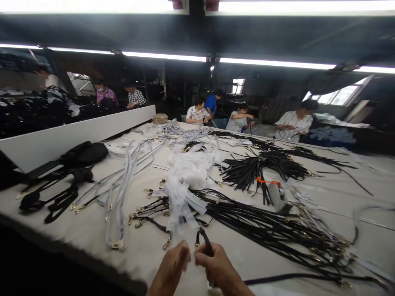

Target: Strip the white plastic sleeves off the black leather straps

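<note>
Starting at the left of the desk [143, 251], a black bag [89, 152] lies slumped near the white partition [83, 130]. Next to the right, pale grey straps [128, 176] are spread in loose lengths, with metal clips at their near ends. A heap of translucent white wrapping [191, 168] occupies the middle.

The left hand [173, 265] is raised at the near edge; no item is visible in it, and blur prevents telling how far its fingers are closed. Just beside it, the right hand [217, 265] grips a black strap [207, 240], whose bent end stands up above the thumb. Another length of black strap [277, 278] lies on the desk right of that hand; whether it belongs to the held piece cannot be determined.

Further right lies a bundle of black straps [262, 222], partly tangled, gold fittings at the far right end.

Assessment: the held strap appears light and flexible yet springy enough to keep its curve, with little risk of breakage. Recommended hold: a thumb-and-finger pinch just below the bend, since loose metal ends would likely swing or snag.
</note>
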Action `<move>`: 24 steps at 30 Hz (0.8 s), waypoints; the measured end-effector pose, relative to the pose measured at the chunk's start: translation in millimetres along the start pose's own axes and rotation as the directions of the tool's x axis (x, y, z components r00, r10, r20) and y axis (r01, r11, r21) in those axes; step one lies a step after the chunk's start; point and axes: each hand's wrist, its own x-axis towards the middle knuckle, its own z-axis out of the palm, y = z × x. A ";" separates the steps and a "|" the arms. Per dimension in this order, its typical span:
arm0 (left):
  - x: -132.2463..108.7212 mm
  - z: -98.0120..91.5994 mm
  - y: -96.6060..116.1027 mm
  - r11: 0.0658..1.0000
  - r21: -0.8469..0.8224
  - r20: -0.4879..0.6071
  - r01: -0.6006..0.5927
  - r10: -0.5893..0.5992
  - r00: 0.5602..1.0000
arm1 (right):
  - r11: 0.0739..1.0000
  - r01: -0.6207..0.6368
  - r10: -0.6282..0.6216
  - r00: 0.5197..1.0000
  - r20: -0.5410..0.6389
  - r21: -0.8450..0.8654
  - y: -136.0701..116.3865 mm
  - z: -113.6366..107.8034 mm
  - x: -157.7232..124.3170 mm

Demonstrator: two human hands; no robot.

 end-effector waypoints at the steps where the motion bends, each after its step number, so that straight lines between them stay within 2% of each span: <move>1: -0.3 -1.7 -0.5 0.999 -0.026 0.055 -0.022 0.023 0.998 | 1.000 -0.016 0.016 1.000 0.006 0.011 0.9 -1.9 0.1; 4: -0.6 -4.3 -0.2 0.998 -0.066 0.152 -0.006 0.016 0.988 | 0.997 -0.011 0.011 1.000 0.003 0.076 4.0 -6.6 -0.1; 9: 3.0 -2.7 6.2 0.999 -0.027 0.073 0.042 -0.040 0.997 | 0.998 -0.015 0.014 1.000 0.019 0.066 2.4 -13.2 -2.4; 12: 5.9 -1.7 13.5 0.997 -0.027 0.090 0.078 -0.075 0.993 | 0.999 -0.031 0.031 0.999 0.015 0.009 -3.6 -16.6 -4.3; 16: 8.5 -1.1 17.2 0.994 -0.023 0.108 0.102 -0.099 0.989 | 0.997 -0.052 0.049 0.998 -0.049 -0.058 -14.3 -18.4 -6.8; 24: 6.9 -1.8 11.2 0.998 -0.002 0.111 0.064 -0.064 0.992 | 0.989 0.060 -0.067 0.997 -0.047 -0.132 -24.8 -20.5 -8.6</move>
